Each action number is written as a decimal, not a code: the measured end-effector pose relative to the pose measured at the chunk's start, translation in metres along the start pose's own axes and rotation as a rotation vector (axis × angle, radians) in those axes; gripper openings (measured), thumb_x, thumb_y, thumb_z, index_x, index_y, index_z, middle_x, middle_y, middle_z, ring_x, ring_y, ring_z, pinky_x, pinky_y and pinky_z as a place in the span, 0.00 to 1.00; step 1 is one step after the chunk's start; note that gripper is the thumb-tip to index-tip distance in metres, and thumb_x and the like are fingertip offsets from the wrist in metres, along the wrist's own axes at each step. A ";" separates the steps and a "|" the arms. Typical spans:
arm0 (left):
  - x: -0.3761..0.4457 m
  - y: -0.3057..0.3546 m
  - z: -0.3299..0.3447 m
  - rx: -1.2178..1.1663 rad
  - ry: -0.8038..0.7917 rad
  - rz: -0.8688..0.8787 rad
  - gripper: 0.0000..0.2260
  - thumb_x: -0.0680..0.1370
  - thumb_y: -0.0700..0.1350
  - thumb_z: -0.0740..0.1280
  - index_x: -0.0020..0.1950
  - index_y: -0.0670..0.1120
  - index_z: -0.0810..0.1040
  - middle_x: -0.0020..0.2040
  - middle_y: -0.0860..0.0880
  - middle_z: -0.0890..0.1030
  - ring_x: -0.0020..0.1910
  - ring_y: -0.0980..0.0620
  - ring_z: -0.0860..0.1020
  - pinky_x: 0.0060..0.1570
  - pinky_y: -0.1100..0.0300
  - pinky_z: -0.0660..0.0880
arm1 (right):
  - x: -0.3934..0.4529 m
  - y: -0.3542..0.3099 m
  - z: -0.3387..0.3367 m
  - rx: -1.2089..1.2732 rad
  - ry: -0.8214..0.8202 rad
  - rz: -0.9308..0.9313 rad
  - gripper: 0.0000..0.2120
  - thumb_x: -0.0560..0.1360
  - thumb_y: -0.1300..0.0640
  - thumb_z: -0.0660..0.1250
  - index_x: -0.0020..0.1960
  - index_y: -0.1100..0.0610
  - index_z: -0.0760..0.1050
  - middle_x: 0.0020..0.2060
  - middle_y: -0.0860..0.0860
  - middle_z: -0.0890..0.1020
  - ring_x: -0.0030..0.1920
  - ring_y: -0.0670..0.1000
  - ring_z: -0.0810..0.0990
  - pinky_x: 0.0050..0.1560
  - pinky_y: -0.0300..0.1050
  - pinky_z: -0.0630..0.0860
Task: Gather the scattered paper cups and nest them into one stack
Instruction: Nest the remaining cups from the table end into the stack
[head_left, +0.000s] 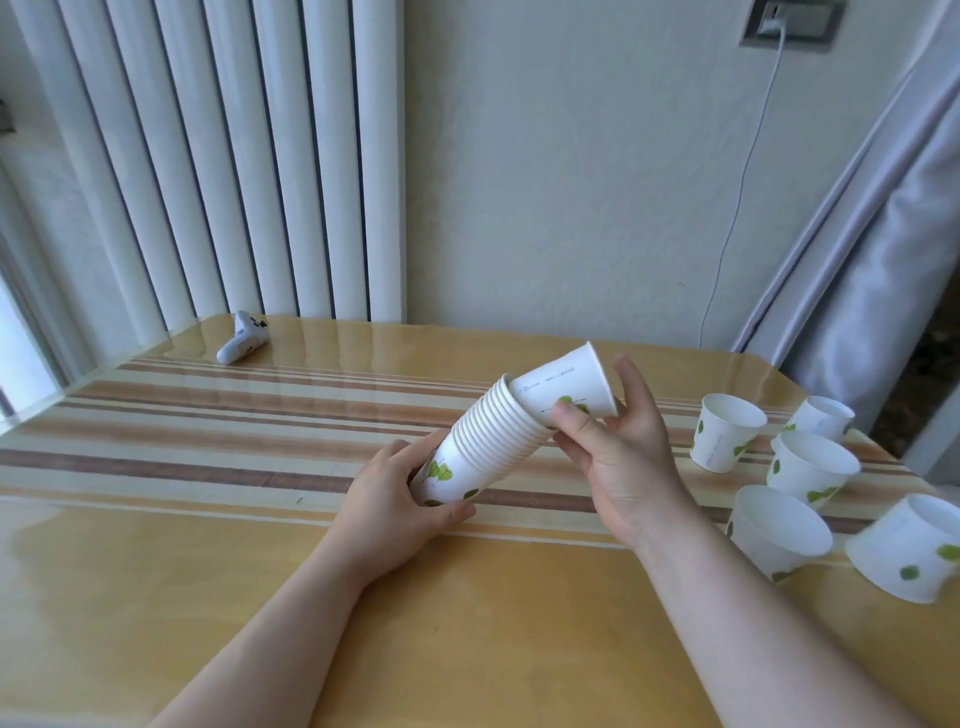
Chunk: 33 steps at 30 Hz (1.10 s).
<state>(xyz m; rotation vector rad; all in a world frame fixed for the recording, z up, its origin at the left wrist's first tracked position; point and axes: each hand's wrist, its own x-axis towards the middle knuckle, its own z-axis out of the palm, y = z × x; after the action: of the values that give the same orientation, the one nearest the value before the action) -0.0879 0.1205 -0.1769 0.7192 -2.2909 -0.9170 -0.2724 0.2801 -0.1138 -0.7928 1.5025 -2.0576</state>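
Two bare forearms fill the bottom of the view, reaching out over a glossy table (156, 545) with brown and cream stripes across its middle. Behind it, a white ribbed radiator (234, 156) takes up the back left, a plain wall is seen in the centre, and a pale curtain (857, 260) hangs down on the right. A wall socket (792, 23) is set up top, with a thin white cable (748, 166) trailing down from it behind the table.

Now the cups. A stack (483, 447) of nested white paper cups with green leaf prints is held tilted above the table, base low and left, rims pointing up and right. Its base is wrapped by the left hand (395, 499), fingers curled around it. One more cup (566, 389) is sitting partway into the mouth of the stack, and it's pinched by the right hand (618, 457), thumb on the near side and fingers behind.

Five loose cups (727, 436) are scattered near the right edge, well apart from the stack: three standing upright, mouths open, and the nearest two blurred, so whether they're standing or tipped can't be told.

Far back left, a small white controller (243, 338) is lying alone on the table, nothing near it.
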 end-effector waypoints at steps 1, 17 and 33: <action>0.000 0.000 0.000 0.003 -0.001 0.003 0.36 0.70 0.57 0.81 0.74 0.75 0.71 0.55 0.60 0.79 0.57 0.61 0.76 0.57 0.57 0.74 | -0.001 0.001 0.000 -0.024 0.000 -0.001 0.49 0.77 0.70 0.77 0.88 0.46 0.56 0.61 0.52 0.87 0.59 0.51 0.88 0.62 0.52 0.83; -0.002 0.003 0.004 0.058 -0.026 0.086 0.29 0.69 0.59 0.82 0.65 0.77 0.75 0.53 0.59 0.85 0.55 0.58 0.81 0.58 0.50 0.80 | -0.061 -0.037 -0.140 -1.002 0.323 -0.275 0.31 0.73 0.49 0.78 0.75 0.42 0.75 0.65 0.45 0.80 0.70 0.54 0.74 0.72 0.57 0.73; 0.007 0.066 0.041 0.156 -0.155 0.225 0.35 0.68 0.54 0.85 0.71 0.69 0.77 0.58 0.64 0.84 0.57 0.64 0.81 0.57 0.58 0.79 | -0.072 0.009 -0.164 -0.312 0.407 -0.028 0.49 0.73 0.58 0.84 0.83 0.37 0.61 0.67 0.40 0.83 0.65 0.44 0.84 0.64 0.50 0.80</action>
<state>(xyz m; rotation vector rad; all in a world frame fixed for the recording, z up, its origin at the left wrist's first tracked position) -0.1378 0.1743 -0.1513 0.4533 -2.5401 -0.7170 -0.3328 0.4378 -0.1738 -0.5207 2.0807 -2.1225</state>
